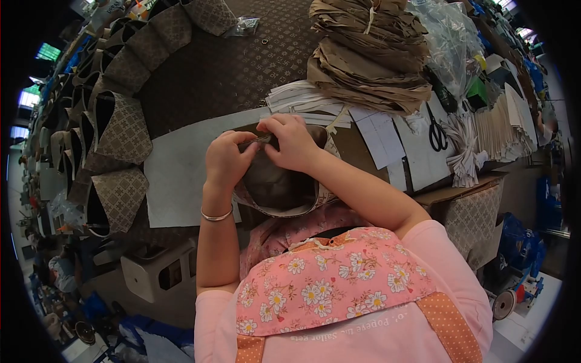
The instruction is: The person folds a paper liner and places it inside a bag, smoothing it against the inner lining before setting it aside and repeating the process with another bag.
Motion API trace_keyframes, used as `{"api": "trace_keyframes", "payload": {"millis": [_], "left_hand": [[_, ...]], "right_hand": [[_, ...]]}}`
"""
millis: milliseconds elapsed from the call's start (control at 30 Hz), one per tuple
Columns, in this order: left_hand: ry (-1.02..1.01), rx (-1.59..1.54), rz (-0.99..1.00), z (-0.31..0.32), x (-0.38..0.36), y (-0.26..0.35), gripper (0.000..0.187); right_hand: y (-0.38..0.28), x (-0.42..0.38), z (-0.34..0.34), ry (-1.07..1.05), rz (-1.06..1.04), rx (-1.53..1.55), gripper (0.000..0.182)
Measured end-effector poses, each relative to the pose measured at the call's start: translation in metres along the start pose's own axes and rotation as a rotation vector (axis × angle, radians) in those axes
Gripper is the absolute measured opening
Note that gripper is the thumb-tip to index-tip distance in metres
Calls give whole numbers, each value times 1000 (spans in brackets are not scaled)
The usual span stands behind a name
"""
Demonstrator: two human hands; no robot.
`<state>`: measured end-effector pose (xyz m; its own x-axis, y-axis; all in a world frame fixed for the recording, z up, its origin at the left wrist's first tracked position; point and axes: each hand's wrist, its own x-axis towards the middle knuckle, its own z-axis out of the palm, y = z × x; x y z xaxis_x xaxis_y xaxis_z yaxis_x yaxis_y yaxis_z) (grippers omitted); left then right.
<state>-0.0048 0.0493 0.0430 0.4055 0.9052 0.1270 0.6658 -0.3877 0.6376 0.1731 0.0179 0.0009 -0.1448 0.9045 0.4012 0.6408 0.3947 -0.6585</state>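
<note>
In front of my chest an open-topped bag (279, 184) stands with its mouth facing up. Its inside is dark and brownish, and a pale patterned rim shows along the near side. My left hand (229, 156) is closed at the far left part of the rim, thumb and fingers pinched together. Close beside it, my right hand (292, 140) pinches the same stretch of edge. Between the fingertips a small dark fold is visible, but its details are too small to tell. The bag's lower part is hidden by my right forearm and apron.
Patterned bag bodies (121, 130) stand in a curved row on the left. A tall stack of brown pieces (369, 57) lies at the back. Black scissors (437, 134) and bundled white strips (465, 148) are on the right. White sheet (181, 175) covers the table at left.
</note>
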Motion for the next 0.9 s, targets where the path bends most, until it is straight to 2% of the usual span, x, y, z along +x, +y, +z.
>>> {"api": "trace_keyframes", "payload": {"millis": [133,300,433,533,633,700,733,800,833,900], "left_hand": [[-18,-7,-17,-1,1,0,17],[-19,-23,-19,-2,1,2,16],[-22,-40,-21,-4,0,1,15],[-11,-74,-12,-7,-2,0,14],[-11,-94,-27,-14,-3,1,12],[45,-161,-54,-22,-5,0,10],[41,-163,-47,-27,-7,-1,10],[55,-182,-104,-40,-10,-2,13],[51,-187,-96,-44,-14,-5,13],[-11,-280,-191,-53,-23,-11,23]], "right_hand": [[6,-1,-2,-49,-16,29,31],[8,4,-5,-89,22,66,15],[15,8,-2,-80,-1,99,9],[16,8,-11,-72,-44,-24,8],[16,7,-28,-155,-8,-203,10],[19,6,-49,-341,131,-459,12],[19,6,-60,-337,136,-463,12],[21,4,-85,-527,443,-435,17],[23,1,-102,-522,449,-441,17],[29,-11,-136,-598,722,13,31]]}}
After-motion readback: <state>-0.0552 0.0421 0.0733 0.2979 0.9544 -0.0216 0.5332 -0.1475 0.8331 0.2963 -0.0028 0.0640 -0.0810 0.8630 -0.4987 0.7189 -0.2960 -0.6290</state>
